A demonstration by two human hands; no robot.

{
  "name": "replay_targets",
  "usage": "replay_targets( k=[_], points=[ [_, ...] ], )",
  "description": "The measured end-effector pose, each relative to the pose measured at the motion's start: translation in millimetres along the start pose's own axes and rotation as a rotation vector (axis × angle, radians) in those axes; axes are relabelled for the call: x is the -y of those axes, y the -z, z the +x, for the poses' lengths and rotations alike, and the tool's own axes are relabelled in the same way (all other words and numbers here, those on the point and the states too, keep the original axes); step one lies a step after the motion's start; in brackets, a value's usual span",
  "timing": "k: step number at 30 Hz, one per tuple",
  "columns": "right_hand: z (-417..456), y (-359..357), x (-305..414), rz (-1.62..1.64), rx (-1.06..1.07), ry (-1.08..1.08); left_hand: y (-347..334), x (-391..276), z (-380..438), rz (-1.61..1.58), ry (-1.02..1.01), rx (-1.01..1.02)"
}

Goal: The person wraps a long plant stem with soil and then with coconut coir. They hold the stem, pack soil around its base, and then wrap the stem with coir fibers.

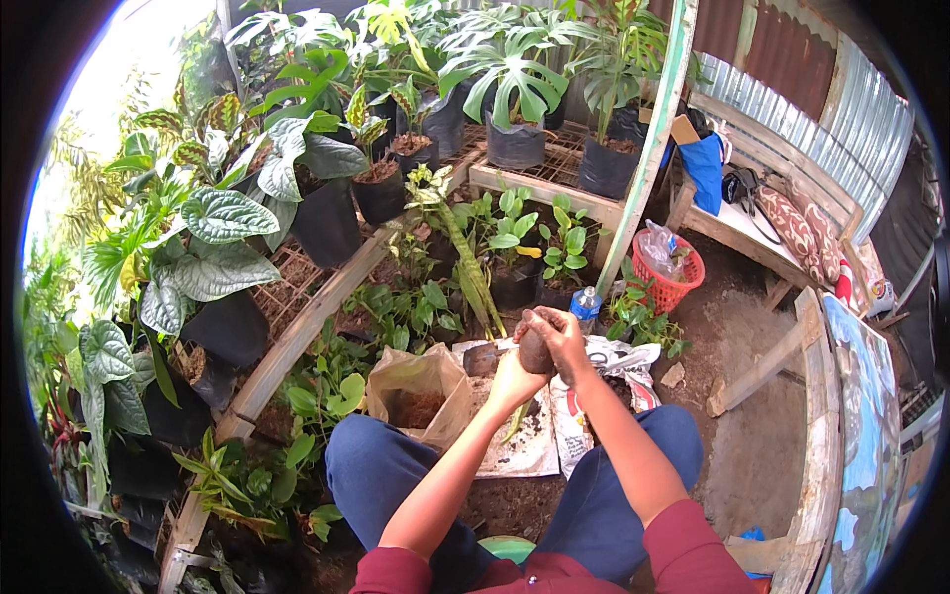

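My left hand (517, 380) holds a dark, soil-smeared rounded object (535, 352) from below, over a spread white sack. My right hand (558, 338), its fingers dirty, is closed over the top and right side of the same object; whether it is a small pot or a packed clump cannot be told. Beneath lies the white sack (538, 449) with crumbs of dark soil and a green leaf piece on it. An open plastic bag (378, 379) with brown substrate stands to the left. A printed sack (631, 360) with dark soil lies to the right.
A water bottle (585, 303) stands behind my hands. Beyond are a red plastic basket (672, 289) and a slanting post (648, 152). Potted plants crowd the left and back, along a wooden rack rail (319, 308). A wooden bench (749, 236) is at the back right.
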State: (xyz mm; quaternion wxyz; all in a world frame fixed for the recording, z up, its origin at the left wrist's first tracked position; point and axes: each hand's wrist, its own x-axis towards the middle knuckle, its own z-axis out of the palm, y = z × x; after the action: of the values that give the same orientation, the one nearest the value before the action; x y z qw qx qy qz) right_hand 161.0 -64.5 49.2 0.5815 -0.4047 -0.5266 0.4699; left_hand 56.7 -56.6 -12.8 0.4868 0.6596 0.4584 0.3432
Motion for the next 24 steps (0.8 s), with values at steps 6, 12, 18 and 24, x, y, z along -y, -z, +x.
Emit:
replay_targets(
  k=[6,12,18,24],
  points=[
    [4.2,11.0,1.5,-0.020,0.108,0.009,-0.3,3.2,1.9,-0.050,-0.137,0.025],
    [1.0,1.1,-7.3,-0.098,-0.078,0.086,1.5,2.8,3.0,-0.266,-0.040,0.043],
    [5.3,8.3,-2.3,0.123,0.206,0.071,1.2,-2.6,2.9,-0.327,-0.086,0.019],
    [0.5,1.6,-13.9,-0.072,-0.099,0.056,6.6,-4.7,1.8,-0.246,-0.134,-0.011]
  ],
)
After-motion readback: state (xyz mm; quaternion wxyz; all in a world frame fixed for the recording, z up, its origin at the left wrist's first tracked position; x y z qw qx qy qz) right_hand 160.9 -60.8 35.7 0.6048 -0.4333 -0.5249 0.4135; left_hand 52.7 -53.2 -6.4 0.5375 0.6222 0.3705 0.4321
